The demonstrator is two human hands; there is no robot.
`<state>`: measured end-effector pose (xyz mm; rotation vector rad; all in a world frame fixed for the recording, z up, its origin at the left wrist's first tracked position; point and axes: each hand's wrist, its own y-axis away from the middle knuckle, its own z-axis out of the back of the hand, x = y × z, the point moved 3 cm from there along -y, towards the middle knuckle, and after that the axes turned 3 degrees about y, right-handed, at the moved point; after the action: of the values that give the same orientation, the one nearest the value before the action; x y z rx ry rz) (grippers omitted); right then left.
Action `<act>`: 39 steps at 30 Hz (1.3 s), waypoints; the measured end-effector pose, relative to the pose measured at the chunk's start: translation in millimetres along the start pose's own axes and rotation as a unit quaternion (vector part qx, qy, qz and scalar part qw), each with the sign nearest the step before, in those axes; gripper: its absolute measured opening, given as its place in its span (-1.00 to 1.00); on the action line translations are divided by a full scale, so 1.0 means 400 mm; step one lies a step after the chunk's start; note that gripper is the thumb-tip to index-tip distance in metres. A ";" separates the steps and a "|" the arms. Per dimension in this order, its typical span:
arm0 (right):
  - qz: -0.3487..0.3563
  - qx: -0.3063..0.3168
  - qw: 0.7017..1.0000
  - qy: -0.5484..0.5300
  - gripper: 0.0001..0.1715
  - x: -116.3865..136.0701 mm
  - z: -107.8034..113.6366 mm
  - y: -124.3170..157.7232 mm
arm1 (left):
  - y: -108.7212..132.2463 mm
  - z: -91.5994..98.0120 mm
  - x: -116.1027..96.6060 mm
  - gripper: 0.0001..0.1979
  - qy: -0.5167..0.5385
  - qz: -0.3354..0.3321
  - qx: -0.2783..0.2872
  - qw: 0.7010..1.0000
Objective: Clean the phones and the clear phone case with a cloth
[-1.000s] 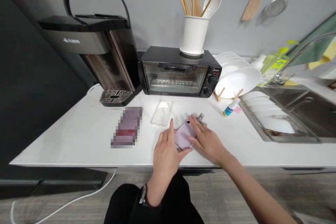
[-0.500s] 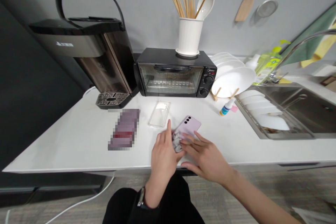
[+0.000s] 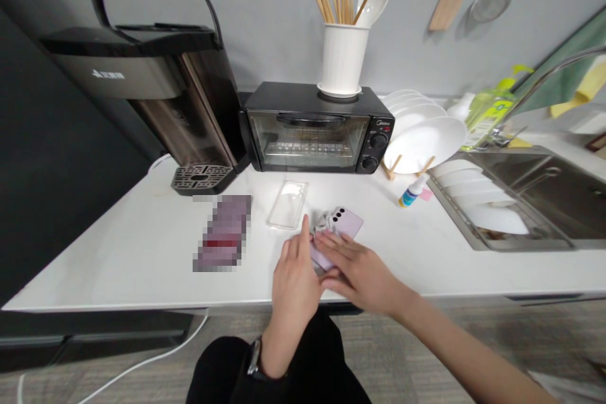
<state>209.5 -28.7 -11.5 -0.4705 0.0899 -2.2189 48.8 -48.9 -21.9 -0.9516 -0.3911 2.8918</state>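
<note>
A lilac smartphone (image 3: 351, 223) lies camera-side up on the white counter, tilted toward the upper right. My left hand (image 3: 295, 273) steadies it, index finger stretched along the left edge and thumb at the lower end. Across the phone's back, my right hand (image 3: 356, 268) presses a crumpled grey-and-white cloth (image 3: 324, 222) under its fingertips, just below the cameras. The fingers cover part of the cloth and phone. A clear phone case (image 3: 287, 204) lies flat just beyond my left hand. To the right stands a small spray bottle (image 3: 413, 191) with a blue label.
Left on the counter (image 3: 142, 252) lies a pixelated purple item (image 3: 226, 227). Behind are a water dispenser (image 3: 151, 82), a toaster oven (image 3: 310, 139) bearing a utensil cup (image 3: 344, 60), and racked plates (image 3: 426, 142). A sink (image 3: 563, 202) with dishes is at right.
My right hand has slid left with the cloth, which has moved up the phone's back toward the cameras, baring the lower part. My left hand keeps its place.
</note>
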 end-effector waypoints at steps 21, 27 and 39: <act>-0.078 -0.048 0.996 0.000 -0.43 -0.082 0.041 0.031 | -0.001 -0.001 -0.007 0.17 0.007 0.002 0.006 1.000; 0.019 -0.004 0.996 -0.086 -0.45 -0.016 0.032 0.029 | 0.003 0.005 -0.005 0.17 -0.015 -0.005 0.008 1.000; -0.036 -0.078 0.995 0.056 -0.35 -0.100 0.026 -0.007 | 0.002 0.004 0.000 0.11 -0.013 -0.012 -0.012 1.000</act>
<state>234.3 4.6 -13.3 -0.4405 0.3122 -2.3185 47.8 -50.1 -20.7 -0.9073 -0.4365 2.8870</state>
